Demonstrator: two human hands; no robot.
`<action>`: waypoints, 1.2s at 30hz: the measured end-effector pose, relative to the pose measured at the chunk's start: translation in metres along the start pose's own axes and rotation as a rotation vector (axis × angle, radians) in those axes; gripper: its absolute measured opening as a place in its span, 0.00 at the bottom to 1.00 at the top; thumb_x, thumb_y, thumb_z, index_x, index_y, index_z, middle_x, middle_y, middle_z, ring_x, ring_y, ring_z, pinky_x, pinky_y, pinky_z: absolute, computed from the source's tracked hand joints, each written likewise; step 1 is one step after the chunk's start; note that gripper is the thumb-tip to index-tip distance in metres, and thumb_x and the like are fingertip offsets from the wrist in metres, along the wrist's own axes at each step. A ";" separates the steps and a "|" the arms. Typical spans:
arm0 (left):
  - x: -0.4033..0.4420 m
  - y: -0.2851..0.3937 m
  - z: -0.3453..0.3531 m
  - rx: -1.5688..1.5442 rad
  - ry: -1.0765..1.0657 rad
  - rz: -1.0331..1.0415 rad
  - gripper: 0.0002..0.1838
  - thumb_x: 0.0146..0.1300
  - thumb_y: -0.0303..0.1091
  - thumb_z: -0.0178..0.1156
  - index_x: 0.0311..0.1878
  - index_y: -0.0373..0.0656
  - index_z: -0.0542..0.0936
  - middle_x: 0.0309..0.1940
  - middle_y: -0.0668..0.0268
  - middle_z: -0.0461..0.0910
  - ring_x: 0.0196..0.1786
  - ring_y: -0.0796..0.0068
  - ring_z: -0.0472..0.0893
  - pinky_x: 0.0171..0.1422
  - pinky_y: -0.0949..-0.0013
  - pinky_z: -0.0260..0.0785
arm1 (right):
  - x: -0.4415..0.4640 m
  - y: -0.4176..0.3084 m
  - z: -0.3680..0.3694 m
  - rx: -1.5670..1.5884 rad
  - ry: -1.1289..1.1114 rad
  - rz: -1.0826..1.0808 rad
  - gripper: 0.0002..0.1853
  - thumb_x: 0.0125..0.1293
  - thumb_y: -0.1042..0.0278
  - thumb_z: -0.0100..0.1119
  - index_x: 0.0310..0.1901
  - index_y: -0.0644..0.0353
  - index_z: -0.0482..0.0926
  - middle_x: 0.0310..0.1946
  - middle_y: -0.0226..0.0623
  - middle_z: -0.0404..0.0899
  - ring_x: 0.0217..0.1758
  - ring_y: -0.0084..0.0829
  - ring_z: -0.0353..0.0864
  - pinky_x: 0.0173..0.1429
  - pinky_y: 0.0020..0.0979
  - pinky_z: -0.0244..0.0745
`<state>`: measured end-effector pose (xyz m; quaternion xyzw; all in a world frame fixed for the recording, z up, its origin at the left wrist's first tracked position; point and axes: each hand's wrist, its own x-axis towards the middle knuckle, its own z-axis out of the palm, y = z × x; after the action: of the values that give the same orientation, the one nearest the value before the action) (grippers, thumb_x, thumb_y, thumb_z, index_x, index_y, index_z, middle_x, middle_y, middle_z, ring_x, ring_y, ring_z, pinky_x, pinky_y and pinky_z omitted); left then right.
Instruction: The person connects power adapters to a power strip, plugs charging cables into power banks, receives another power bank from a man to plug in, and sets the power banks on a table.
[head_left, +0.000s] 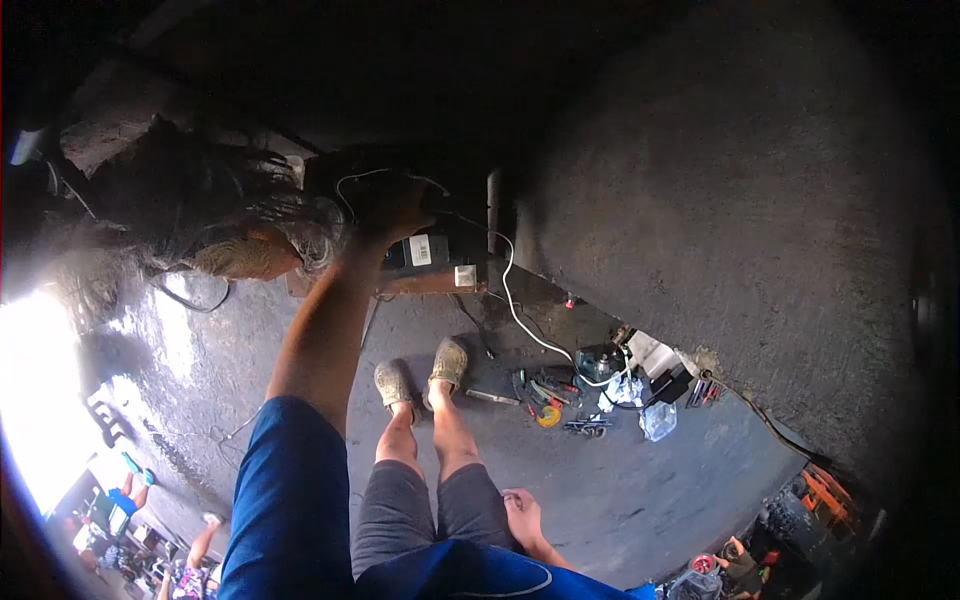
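Note:
My left hand (398, 216) reaches into deep shadow at a dark shelf-like recess; its fingers are too dark to make out. A thin white cable (507, 285) runs close by it and hangs down to the right. Just below the hand sits a dark box with a white label (420, 250), and a small white square piece (465, 275) lies to its right on a brown ledge (430, 284). My right hand (522, 515) is down beside my right thigh, its fingers curled in, with nothing visible in them.
Tools, including pliers (548, 390) and a yellow round piece (548, 417), lie on the floor with a crumpled clear plastic bag (658, 421). A tangled fibrous bundle (250, 215) is left of my arm. A dark wall (740, 200) rises at right. Other people (195, 560) appear lower left.

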<state>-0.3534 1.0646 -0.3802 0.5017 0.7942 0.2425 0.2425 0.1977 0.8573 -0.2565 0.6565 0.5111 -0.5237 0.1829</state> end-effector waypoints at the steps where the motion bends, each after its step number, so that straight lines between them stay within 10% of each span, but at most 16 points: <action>1: -0.004 -0.002 0.000 -0.067 -0.081 -0.063 0.30 0.52 0.38 0.71 0.59 0.44 0.75 0.50 0.55 0.81 0.56 0.58 0.80 0.61 0.58 0.71 | -0.003 -0.002 -0.002 0.017 0.002 -0.001 0.10 0.69 0.68 0.55 0.45 0.61 0.82 0.36 0.40 0.85 0.39 0.26 0.83 0.46 0.28 0.76; 21: -0.020 0.015 -0.039 0.060 -0.281 -0.145 0.31 0.49 0.33 0.69 0.61 0.44 0.75 0.57 0.51 0.77 0.61 0.49 0.75 0.65 0.54 0.69 | 0.011 0.013 0.001 -0.119 0.053 -0.189 0.08 0.63 0.73 0.56 0.41 0.63 0.82 0.37 0.44 0.82 0.39 0.36 0.84 0.47 0.32 0.77; 23: -0.024 0.005 -0.021 0.073 -0.005 -0.055 0.29 0.52 0.33 0.68 0.60 0.45 0.76 0.58 0.50 0.76 0.63 0.50 0.73 0.68 0.55 0.66 | 0.012 0.004 0.003 -0.169 0.034 -0.208 0.08 0.63 0.72 0.55 0.40 0.64 0.81 0.36 0.44 0.82 0.39 0.37 0.84 0.47 0.33 0.77; 27: -0.021 -0.012 -0.010 0.028 -0.182 -0.112 0.26 0.56 0.33 0.66 0.60 0.45 0.76 0.59 0.50 0.76 0.65 0.51 0.72 0.70 0.56 0.64 | 0.011 0.030 0.004 -0.161 0.088 -0.224 0.08 0.61 0.70 0.56 0.39 0.61 0.81 0.36 0.46 0.80 0.40 0.46 0.80 0.48 0.40 0.75; 30: -0.031 -0.036 -0.004 0.153 0.018 0.109 0.25 0.54 0.30 0.65 0.58 0.45 0.76 0.52 0.50 0.79 0.54 0.50 0.80 0.56 0.55 0.74 | 0.009 0.029 0.004 -0.148 0.123 -0.279 0.08 0.61 0.70 0.55 0.39 0.61 0.81 0.37 0.48 0.80 0.42 0.49 0.80 0.49 0.41 0.75; 32: -0.069 0.027 -0.067 -0.372 -0.021 -0.135 0.22 0.61 0.28 0.59 0.60 0.42 0.76 0.60 0.51 0.75 0.67 0.54 0.70 0.70 0.55 0.63 | 0.010 0.031 0.008 -0.186 0.114 -0.284 0.09 0.61 0.68 0.56 0.40 0.61 0.81 0.37 0.48 0.81 0.44 0.49 0.80 0.50 0.40 0.75; 36: -0.177 0.016 -0.079 -0.107 0.296 -0.203 0.21 0.62 0.25 0.56 0.60 0.40 0.74 0.59 0.47 0.75 0.61 0.44 0.74 0.64 0.54 0.68 | 0.002 0.033 0.019 -0.165 0.118 -0.311 0.11 0.61 0.67 0.57 0.41 0.61 0.81 0.39 0.49 0.81 0.46 0.49 0.81 0.53 0.40 0.75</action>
<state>-0.3251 0.8978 -0.2840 0.3640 0.8537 0.3299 0.1727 0.2166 0.8301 -0.2750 0.5818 0.6576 -0.4625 0.1229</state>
